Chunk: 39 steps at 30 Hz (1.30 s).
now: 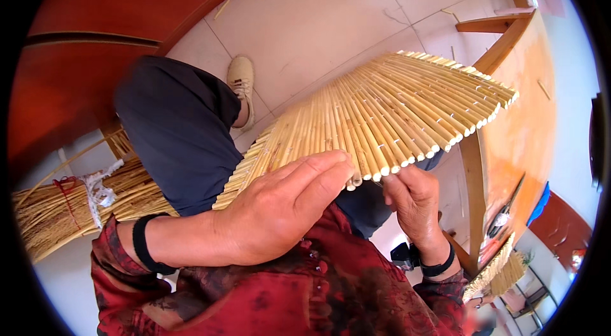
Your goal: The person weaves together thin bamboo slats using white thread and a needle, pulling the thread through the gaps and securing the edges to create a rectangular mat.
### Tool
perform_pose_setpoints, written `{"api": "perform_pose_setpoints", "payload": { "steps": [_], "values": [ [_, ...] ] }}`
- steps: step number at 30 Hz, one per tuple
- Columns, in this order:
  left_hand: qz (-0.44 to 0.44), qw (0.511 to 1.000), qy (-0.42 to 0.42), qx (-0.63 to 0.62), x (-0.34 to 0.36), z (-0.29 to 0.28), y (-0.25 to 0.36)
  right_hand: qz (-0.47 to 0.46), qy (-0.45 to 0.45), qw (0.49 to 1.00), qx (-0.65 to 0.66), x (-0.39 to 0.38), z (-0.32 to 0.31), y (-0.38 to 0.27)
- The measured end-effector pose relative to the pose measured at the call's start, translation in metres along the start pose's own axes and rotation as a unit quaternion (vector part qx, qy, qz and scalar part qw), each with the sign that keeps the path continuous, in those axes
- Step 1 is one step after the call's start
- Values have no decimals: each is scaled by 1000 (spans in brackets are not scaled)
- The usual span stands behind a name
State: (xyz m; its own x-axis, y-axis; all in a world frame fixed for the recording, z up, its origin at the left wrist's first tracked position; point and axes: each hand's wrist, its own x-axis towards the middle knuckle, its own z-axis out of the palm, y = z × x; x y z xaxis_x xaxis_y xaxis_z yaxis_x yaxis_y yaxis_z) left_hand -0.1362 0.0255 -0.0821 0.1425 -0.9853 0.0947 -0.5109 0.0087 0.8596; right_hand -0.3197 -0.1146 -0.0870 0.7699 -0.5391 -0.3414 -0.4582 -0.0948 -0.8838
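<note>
Reed mat (366, 110) — round, straw-yellow stalks side by side, pale cut ends, small white stitches — spreads over the dark trousers (181, 129). The left hand (280, 205) grips its near edge; the right hand (415, 199) curls there too, its hold unclear.

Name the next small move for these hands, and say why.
Probably nudge the stalk ends level using the right hand: it sits at their edge of the mat, the left hand lies over that edge, and the ends between them look slightly uneven.

The stalk mat (356, 119) hides one leg (368, 214) — mostly.
</note>
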Motion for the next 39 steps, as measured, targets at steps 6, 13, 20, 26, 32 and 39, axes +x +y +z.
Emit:
{"api": "perform_pose_setpoints", "payload": {
  "steps": [6,13,20,26,32,39],
  "values": [
    [77,996,-42,10,2,1,-4,32,39,999,20,-5,0,5],
    [90,994,-45,-53,5,6,-10,74,30,996,32,-10,-7,5],
    [94,994,-40,-50,7,6,-12,87,53,993,56,-10,-4,3],
    [88,994,-52,-31,10,5,-10,76,60,994,45,-9,-5,8],
    [79,995,-60,6,13,2,-5,-6,35,999,-8,-5,-5,13],
    [51,994,-75,64,33,7,2,27,54,998,12,0,-2,3]
  ]
}}
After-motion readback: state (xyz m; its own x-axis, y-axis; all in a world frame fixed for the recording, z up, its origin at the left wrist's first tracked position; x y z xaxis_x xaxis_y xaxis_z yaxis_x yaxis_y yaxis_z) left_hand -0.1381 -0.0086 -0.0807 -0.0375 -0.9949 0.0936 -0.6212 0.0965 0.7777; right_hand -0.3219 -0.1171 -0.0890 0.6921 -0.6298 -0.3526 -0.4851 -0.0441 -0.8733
